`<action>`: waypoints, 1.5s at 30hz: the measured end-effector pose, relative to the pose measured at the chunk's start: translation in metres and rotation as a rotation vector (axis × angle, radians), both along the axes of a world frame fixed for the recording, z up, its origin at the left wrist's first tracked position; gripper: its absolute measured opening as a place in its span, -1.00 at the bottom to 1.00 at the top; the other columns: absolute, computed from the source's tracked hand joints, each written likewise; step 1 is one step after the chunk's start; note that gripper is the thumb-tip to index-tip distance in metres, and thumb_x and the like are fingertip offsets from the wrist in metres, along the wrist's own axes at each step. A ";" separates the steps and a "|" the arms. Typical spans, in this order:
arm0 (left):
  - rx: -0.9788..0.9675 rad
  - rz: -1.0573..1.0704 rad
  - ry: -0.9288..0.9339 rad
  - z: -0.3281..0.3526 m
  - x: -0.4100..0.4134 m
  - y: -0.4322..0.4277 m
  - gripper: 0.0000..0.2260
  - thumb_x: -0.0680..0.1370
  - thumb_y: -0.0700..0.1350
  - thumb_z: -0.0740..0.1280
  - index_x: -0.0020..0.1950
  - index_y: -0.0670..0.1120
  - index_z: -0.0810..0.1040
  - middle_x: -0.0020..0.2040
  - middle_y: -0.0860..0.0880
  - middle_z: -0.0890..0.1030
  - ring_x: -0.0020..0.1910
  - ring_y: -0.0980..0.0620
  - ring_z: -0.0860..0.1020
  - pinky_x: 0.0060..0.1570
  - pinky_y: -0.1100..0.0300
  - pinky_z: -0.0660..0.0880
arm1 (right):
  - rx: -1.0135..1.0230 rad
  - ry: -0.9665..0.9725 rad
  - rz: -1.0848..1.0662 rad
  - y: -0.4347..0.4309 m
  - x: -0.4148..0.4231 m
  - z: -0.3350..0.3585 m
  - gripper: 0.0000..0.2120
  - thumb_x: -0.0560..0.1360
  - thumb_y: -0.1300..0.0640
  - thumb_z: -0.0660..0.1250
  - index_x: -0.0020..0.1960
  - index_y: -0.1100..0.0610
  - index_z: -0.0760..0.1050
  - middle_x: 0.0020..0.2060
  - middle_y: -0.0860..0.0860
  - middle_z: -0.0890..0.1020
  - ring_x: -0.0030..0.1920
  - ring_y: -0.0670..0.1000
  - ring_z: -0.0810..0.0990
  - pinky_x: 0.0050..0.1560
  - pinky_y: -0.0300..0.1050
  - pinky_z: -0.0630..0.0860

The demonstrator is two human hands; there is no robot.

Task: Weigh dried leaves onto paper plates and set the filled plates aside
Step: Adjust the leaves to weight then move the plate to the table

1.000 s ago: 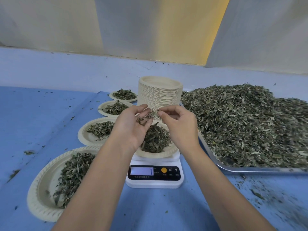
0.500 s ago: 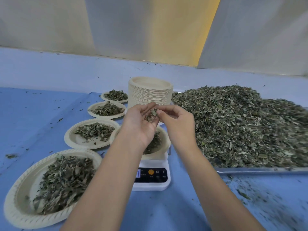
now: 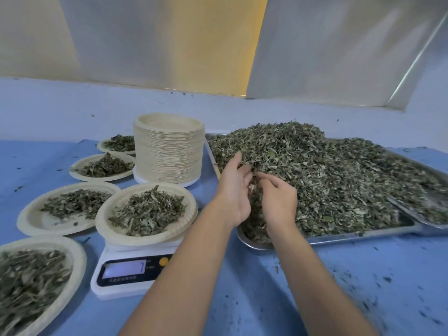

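Hands met over the dried leaves (image 3: 327, 170) heaped in a metal tray (image 3: 351, 235) toward the table's (image 3: 249, 287) right edge. The left hand (image 3: 234, 190) was open, fingers nearly straight, palm turned inward against the heap at the tray's near left corner. The right hand (image 3: 278, 202) lay just beside it, fingers curled into the leaves; whether it gripped any could not be told. Both forearms reached forward from the near edge. A filled paper plate (image 3: 101, 219) sat on the scale (image 3: 126, 270), nearer the left edge.

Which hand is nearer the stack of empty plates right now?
Left. The left hand sits just right of the stack of empty plates; the right hand is farther right, beyond it, in the dried leaves.
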State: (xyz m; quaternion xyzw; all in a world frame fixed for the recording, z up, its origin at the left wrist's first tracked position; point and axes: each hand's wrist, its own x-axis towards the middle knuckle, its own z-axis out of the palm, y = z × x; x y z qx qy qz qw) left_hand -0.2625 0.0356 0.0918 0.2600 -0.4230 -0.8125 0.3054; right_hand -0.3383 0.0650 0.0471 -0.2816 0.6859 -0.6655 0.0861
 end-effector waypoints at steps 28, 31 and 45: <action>-0.341 0.495 -0.024 0.009 0.111 -0.028 -0.77 0.59 -0.35 0.11 0.08 -0.18 0.53 -0.13 0.00 0.59 -0.06 0.10 0.57 0.05 0.27 0.50 | -0.075 -0.026 0.364 -0.033 0.082 0.009 -0.74 0.54 0.30 0.22 0.17 0.15 0.56 -0.14 -0.23 0.57 -0.16 -0.35 0.55 -0.08 -0.47 0.44; -0.363 0.602 -0.112 0.008 0.146 -0.043 -0.75 0.59 -0.32 0.10 0.04 -0.10 0.54 -0.04 0.06 0.60 0.07 0.12 0.55 0.14 0.25 0.46 | -0.017 -0.039 0.365 -0.041 0.091 0.005 -0.71 0.57 0.24 0.19 0.25 0.14 0.53 -0.05 -0.19 0.55 -0.13 -0.36 0.47 -0.06 -0.40 0.40; -0.164 0.734 -0.455 -0.047 0.189 -0.070 -0.62 0.58 -0.27 0.10 0.39 -0.15 0.42 0.35 -0.15 0.46 0.32 -0.16 0.41 0.34 -0.11 0.33 | 0.095 -0.136 0.394 -0.044 0.096 -0.009 -0.71 0.60 0.19 0.16 0.26 0.11 0.53 0.13 -0.07 0.55 0.17 -0.07 0.47 0.24 -0.13 0.37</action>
